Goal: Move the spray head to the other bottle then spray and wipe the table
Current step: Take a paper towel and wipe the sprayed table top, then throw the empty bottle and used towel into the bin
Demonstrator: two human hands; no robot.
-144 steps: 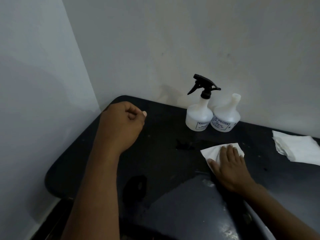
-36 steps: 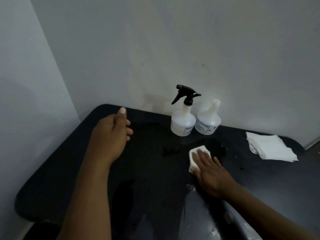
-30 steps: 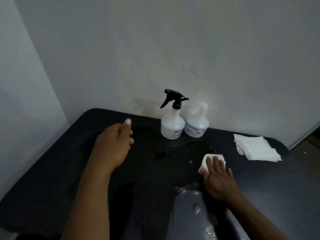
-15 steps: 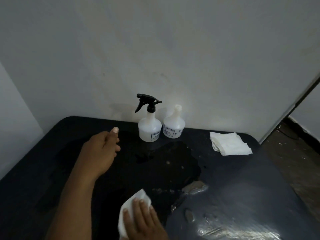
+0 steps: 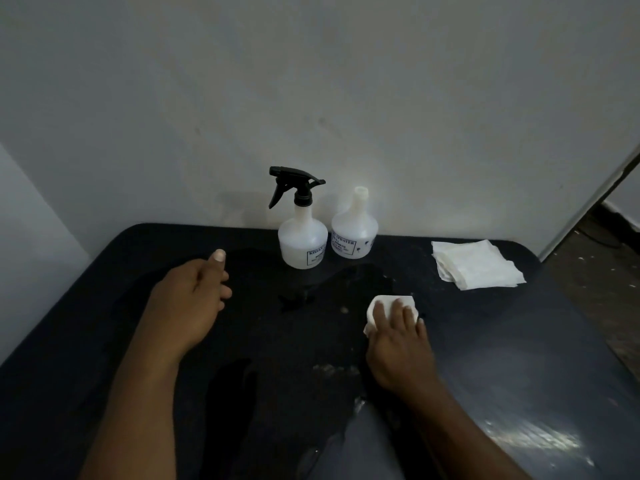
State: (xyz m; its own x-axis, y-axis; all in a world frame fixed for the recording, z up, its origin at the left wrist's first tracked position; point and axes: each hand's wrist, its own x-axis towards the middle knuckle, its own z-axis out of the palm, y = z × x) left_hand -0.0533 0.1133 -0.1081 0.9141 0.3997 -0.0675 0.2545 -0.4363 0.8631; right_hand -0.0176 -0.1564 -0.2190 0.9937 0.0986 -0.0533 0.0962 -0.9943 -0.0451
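Two white bottles stand side by side against the back wall. The left bottle [image 5: 302,240] carries the black spray head [image 5: 294,184]; the right bottle [image 5: 354,230] has a bare open neck. My right hand [image 5: 398,336] lies flat on a folded white tissue [image 5: 384,304], pressing it onto the dark table [image 5: 104,323] in front of the bottles. A wet patch [image 5: 360,278] darkens the table between the tissue and the bottles. My left hand [image 5: 188,299] rests on the table to the left, fingers curled, thumb raised, holding nothing.
A stack of white tissues [image 5: 476,265] lies at the back right of the table. White walls close in behind and on the left. At the far right the table edge drops to a dark floor [image 5: 602,271] beside a door frame.
My right hand has slid the tissue from the near middle of the table back up and to the right, toward the bottles. My left hand has stayed in place. The view has shifted slightly.
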